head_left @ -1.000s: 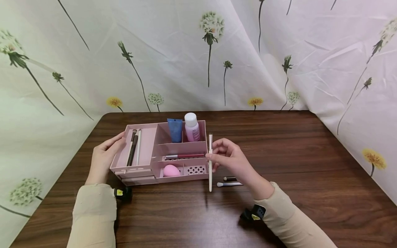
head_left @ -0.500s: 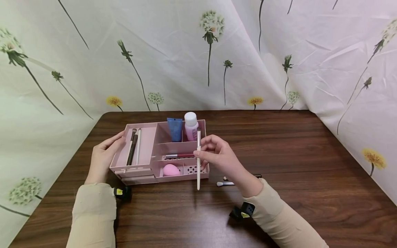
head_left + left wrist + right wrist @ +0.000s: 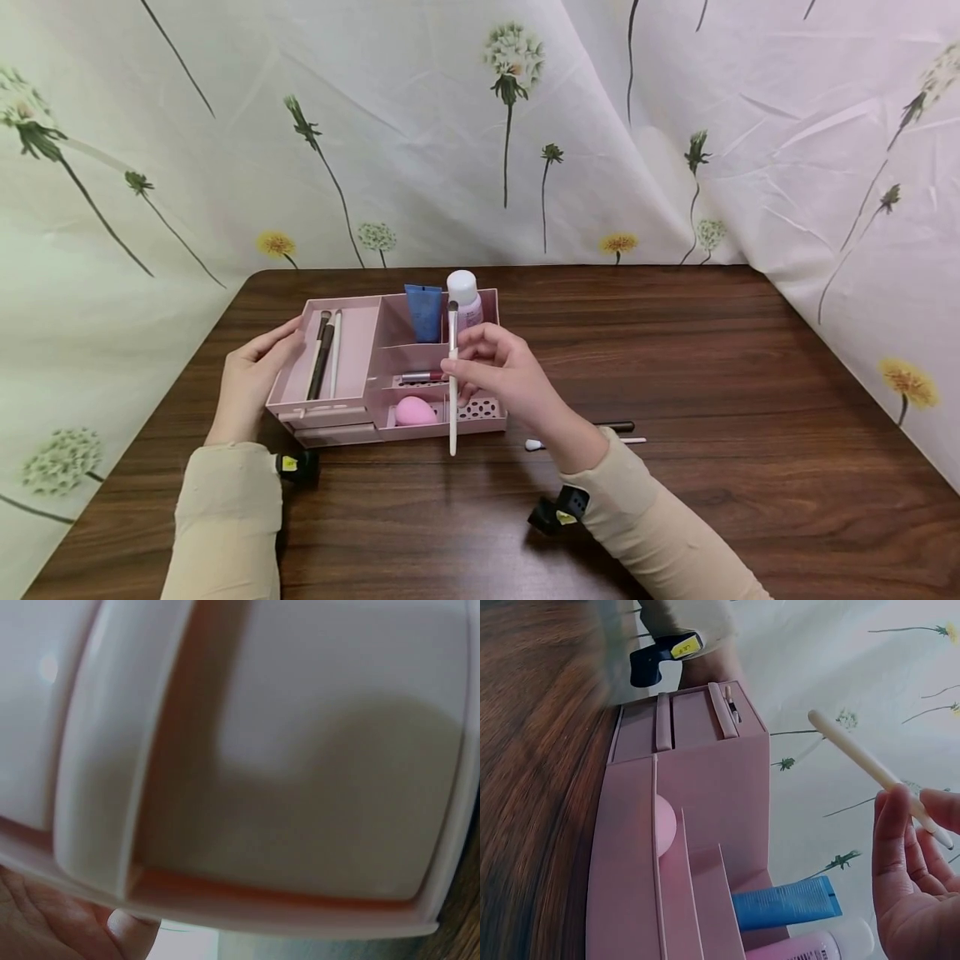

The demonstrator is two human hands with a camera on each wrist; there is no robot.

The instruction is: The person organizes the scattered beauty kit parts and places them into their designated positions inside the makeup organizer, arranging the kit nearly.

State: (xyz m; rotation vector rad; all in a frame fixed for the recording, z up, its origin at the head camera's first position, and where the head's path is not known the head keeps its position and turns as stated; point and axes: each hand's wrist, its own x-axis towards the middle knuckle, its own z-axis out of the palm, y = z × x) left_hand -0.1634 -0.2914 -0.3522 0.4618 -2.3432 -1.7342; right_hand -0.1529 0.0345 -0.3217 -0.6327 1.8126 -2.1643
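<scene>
My right hand point(image 3: 498, 371) pinches a makeup brush point(image 3: 453, 400) with a pale handle and dark bristles, held upright with bristles up. In the head view it overlaps the right half of a pink organizer point(image 3: 326, 409); in the right wrist view the pale handle point(image 3: 851, 750) stands apart from the box. At the organizer's left side, my left hand point(image 3: 251, 383) rests with fingers along the wall. Several brushes point(image 3: 324, 358) lie in the upper left tray. The compartments hold a blue tube point(image 3: 424, 312), a white-capped bottle point(image 3: 462, 287), a red tube point(image 3: 423, 377) and a pink sponge point(image 3: 415, 411).
Two more brushes, one dark point(image 3: 618, 427) and one white point(image 3: 535, 445), lie on the brown wooden table point(image 3: 697, 358) beneath and beside my right forearm. A flowered cloth point(image 3: 420, 125) hangs behind the table.
My right hand has moved left with the brush, from beside the organizer's right edge to over its compartments. The left hand and the organizer have stayed put.
</scene>
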